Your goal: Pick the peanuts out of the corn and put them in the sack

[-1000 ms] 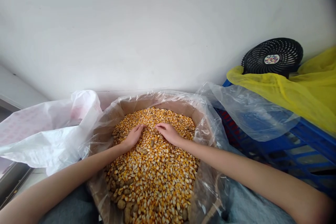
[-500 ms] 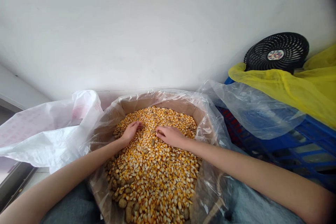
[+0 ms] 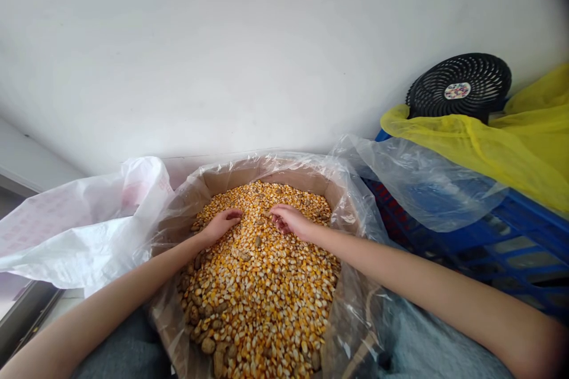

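Curving over smooth corn kernels point(image 3: 267, 284): 2 bare hands point(image 3: 221, 225) point(image 3: 293, 222).

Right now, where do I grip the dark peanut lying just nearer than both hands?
Probably pinch the peanut by its long sides, from above and the right: it points away lengthwise, top exposed on the corn kernels, with the right hand close.

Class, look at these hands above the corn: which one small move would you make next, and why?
Probably bring the right hand toward the brown peanut: it lies exposed on the corn kernels, slightly nearer the camera than the fingertips, and neither that hand nor the left hand covers it.
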`<state>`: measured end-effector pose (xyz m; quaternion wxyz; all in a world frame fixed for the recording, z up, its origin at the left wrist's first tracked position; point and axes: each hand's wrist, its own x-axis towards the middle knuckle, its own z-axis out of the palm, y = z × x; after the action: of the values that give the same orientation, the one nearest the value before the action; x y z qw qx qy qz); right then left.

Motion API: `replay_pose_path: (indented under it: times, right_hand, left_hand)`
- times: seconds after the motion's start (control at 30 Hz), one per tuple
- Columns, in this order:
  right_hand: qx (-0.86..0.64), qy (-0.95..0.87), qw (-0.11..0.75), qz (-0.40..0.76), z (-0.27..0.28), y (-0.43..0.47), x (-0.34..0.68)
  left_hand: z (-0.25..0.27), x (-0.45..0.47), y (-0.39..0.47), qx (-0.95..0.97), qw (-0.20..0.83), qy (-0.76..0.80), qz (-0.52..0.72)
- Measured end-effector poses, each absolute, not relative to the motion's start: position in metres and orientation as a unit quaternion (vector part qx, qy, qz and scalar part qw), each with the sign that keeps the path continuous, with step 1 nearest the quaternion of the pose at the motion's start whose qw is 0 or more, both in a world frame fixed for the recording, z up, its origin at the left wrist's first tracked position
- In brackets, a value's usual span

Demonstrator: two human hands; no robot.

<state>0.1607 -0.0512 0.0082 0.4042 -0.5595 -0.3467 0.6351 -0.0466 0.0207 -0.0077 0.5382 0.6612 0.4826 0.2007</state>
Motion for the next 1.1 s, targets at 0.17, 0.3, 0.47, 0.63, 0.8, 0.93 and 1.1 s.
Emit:
replay_pose_path:
  times: [0.17,0.3,0.47,0.63,0.8,0.93,1.1]
  right_hand:
    - [-0.607,-0.51,0.339,0.506,0.002,-0.054,0.158]
    - [-0.633,-0.607,0.316,0.363,-0.004,-0.053,0.16]
    - [-0.614,-0.699,0.294,0.22,-0.004,-0.056,0.162]
    - [-0.587,-0.748,0.251,0.179,-0.002,-0.057,0.157]
    - [-0.632,-0.703,0.248,0.211,-0.007,-0.052,0.159]
    - [-0.652,-0.654,0.291,0.25,-0.008,-0.047,0.161]
    - [-0.622,-0.655,0.331,0.275,-0.002,-0.048,0.156]
  left_hand:
    - [-0.009,-0.047,0.02,0.687,0.529,0.461,0.188]
    - [-0.007,-0.046,0.018,0.686,0.541,0.447,0.191]
    - [-0.005,-0.045,0.018,0.666,0.543,0.466,0.209]
    - [-0.001,-0.043,0.017,0.586,0.592,0.5,0.239]
    - [-0.001,-0.043,0.019,0.579,0.582,0.503,0.27]
    - [0.005,-0.042,0.018,0.6,0.553,0.5,0.291]
    - [0.03,-0.032,-0.003,0.752,0.475,0.406,0.212]
